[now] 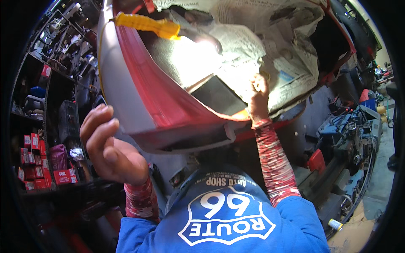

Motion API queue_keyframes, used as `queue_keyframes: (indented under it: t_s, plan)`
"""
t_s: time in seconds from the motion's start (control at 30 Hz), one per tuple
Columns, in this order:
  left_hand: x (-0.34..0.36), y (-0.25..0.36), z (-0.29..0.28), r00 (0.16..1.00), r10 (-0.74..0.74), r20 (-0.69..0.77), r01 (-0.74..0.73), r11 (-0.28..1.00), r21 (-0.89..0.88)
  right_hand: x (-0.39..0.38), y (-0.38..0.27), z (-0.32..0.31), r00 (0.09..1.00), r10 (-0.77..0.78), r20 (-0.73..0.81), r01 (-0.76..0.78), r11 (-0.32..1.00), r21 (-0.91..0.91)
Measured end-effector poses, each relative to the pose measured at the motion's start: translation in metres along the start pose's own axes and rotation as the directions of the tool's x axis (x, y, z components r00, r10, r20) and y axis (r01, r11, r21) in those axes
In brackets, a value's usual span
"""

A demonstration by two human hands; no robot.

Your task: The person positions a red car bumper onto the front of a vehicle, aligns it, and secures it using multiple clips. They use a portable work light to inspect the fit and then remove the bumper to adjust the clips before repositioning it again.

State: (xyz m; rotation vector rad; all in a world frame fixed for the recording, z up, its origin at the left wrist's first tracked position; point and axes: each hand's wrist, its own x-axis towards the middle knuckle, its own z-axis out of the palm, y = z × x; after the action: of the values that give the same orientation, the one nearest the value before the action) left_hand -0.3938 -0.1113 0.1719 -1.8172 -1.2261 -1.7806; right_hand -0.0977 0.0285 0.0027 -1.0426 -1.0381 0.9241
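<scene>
Holding my left hand (110, 145), fingers loosely curled, against the red panel (147, 95); right hand (258, 95) is pinching newspaper masking (270, 38), mostly laid, edge still being fixed.

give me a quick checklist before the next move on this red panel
1. Left hand supports the red panel at its grey edge: ok.
2. Right hand touches the newspaper masking: ok.
3. What the right fingers hold: cannot tell, glare.
4. Newspaper covers the inner area: ok, though wrinkled.
5. Yellow tape seated along the top edge: cannot tell.
</scene>
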Motion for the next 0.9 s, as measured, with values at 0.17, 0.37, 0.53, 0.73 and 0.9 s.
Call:
queue_keyframes:
  t_s: [0.17,0.37,0.53,0.73,0.9]
  plan:
    - [-0.042,0.08,0.008,0.896,-0.135,0.422,0.257,0.934,-0.247,-0.063,-0.055,-0.068,0.985,-0.052,0.166,0.119,0.898,-0.425]
    - [-0.115,0.153,0.101,0.552,-0.073,0.831,0.41,0.891,-0.194,-0.101,-0.062,-0.177,0.891,0.2,0.408,0.035,0.865,-0.5]
    - [-0.189,0.226,0.171,0.214,-0.256,0.943,0.426,0.893,0.145,-0.115,-0.043,-0.312,0.729,0.385,0.566,0.071,0.78,-0.622]
    - [-0.29,0.254,0.191,-0.172,-0.405,0.898,0.669,0.621,0.409,-0.13,-0.011,-0.438,0.615,0.577,0.538,0.128,0.6,-0.79]
    - [-0.454,0.222,0.133,-0.216,-0.736,0.641,0.558,0.446,0.7,-0.147,0.013,-0.488,0.638,0.702,0.316,-0.196,0.546,-0.815]
